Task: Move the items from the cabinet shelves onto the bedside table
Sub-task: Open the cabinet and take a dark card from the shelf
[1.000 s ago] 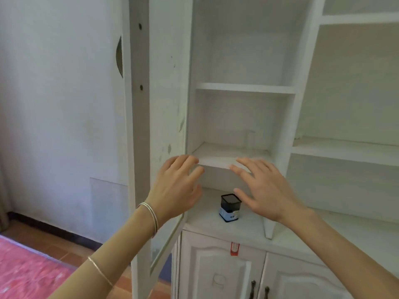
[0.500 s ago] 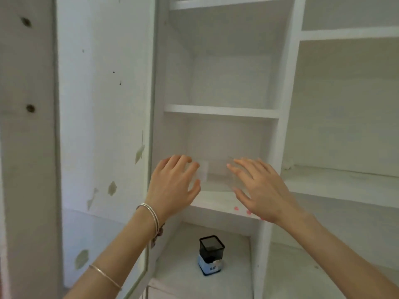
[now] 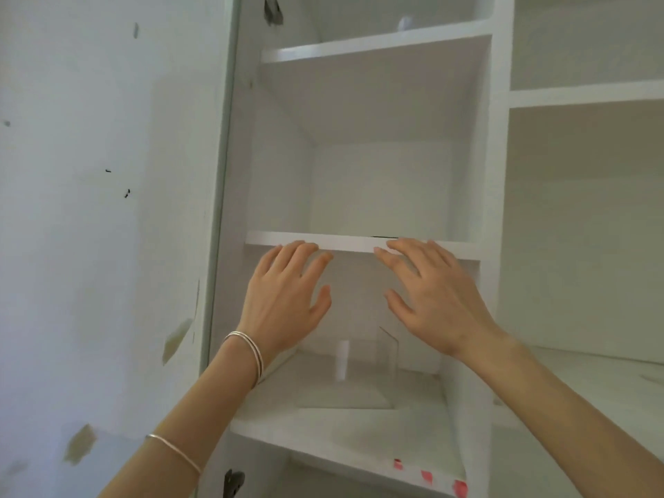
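The white cabinet filled the view, and its door stood swung open on the left, paint chipped in patches. In the narrow left bay the middle shelf crossed at fingertip height, with the lower shelf beneath it. Both arms were up in front of that bay. The left hand showed its back to the camera, fingers straight and close together, holding nothing, tips level with the middle shelf's front edge. The right hand hung just beside it, fingers straight and a little spread, thumb out, empty too. Whether either hand touched that edge could not be told. Below the hands a clear box sat on the lower shelf, toward the back. Up on the top shelf a small white object peeked over the edge, too blurred to name. Thin silver bangles circled the left wrist. Red stickers dotted the lower shelf's front edge.
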### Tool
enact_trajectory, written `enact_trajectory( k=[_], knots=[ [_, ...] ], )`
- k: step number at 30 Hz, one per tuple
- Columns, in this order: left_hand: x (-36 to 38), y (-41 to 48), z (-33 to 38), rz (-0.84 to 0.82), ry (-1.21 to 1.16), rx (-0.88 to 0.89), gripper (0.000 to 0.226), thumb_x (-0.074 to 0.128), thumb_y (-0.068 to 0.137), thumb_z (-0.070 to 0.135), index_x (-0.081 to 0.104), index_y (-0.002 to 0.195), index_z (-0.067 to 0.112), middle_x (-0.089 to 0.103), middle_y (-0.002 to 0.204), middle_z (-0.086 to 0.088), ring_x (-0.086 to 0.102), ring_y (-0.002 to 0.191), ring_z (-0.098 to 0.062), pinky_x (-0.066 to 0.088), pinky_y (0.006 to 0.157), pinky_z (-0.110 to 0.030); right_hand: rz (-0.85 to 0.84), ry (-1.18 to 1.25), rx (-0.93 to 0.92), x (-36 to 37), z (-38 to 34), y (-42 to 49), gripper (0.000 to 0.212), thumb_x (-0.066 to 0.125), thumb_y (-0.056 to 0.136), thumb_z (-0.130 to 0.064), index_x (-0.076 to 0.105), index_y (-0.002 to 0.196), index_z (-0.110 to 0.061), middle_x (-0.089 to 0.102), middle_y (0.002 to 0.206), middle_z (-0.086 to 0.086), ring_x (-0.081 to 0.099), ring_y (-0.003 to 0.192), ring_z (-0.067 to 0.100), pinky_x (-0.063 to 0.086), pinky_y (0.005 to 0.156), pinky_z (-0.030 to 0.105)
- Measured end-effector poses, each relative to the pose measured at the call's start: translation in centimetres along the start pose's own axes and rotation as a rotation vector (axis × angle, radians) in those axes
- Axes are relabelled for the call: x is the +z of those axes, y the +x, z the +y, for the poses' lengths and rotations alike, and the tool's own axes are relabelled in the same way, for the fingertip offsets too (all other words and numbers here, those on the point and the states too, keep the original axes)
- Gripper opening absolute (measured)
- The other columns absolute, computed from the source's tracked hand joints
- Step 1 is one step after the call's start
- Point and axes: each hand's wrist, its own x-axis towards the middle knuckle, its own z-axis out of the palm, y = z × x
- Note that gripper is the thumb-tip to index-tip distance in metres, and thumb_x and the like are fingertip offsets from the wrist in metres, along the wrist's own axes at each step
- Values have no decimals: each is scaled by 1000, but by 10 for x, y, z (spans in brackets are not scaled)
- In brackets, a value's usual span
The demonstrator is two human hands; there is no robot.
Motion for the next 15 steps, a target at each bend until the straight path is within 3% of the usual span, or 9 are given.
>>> enact_trajectory(
  k=[4, 8, 11, 13, 15],
  knots=[
    [19, 25, -6, 16, -11, 24, 47, 44, 82, 32, 57, 120, 8, 59, 117, -10, 52, 111, -31, 39, 97, -44, -27, -71, 49, 13, 19, 25, 53, 38, 82, -35, 56, 123, -6, 58, 121, 15, 51, 113, 28, 37, 101, 46],
    [42, 48, -4, -39, -34, 40, 51, 42, 83, 37, 54, 125, 12, 57, 120, -8, 50, 117, -30, 37, 100, -45, -161, -162, 101, 27, 40, 46, 64, 31, 84, -47, 54, 126, -4, 59, 122, 17, 55, 115, 29, 35, 103, 48],
    [57, 57, -4, -60, -70, 58, 53, 40, 84, 41, 53, 126, 13, 58, 119, -4, 50, 117, -27, 35, 102, -45, -208, -210, 86, 30, 46, 56, 67, 29, 89, -57, 32, 142, -17, 50, 136, 3, 43, 127, 19, 22, 110, 38],
    [62, 60, -5, -50, -106, 71, 54, 39, 85, 44, 53, 127, 13, 58, 117, -1, 51, 115, -24, 33, 104, -44, -235, -210, 103, 29, 46, 60, 65, 32, 90, -59, 23, 145, -25, 50, 135, -6, 46, 122, 17, 29, 102, 33],
    [64, 63, -4, -29, -147, 80, 54, 38, 87, 47, 54, 126, 15, 59, 117, 1, 52, 111, -21, 34, 103, -43, -211, -225, 100, 29, 46, 62, 63, 30, 90, -61, 24, 143, -29, 55, 128, -9, 54, 111, 19, 40, 80, 33]
  ],
)
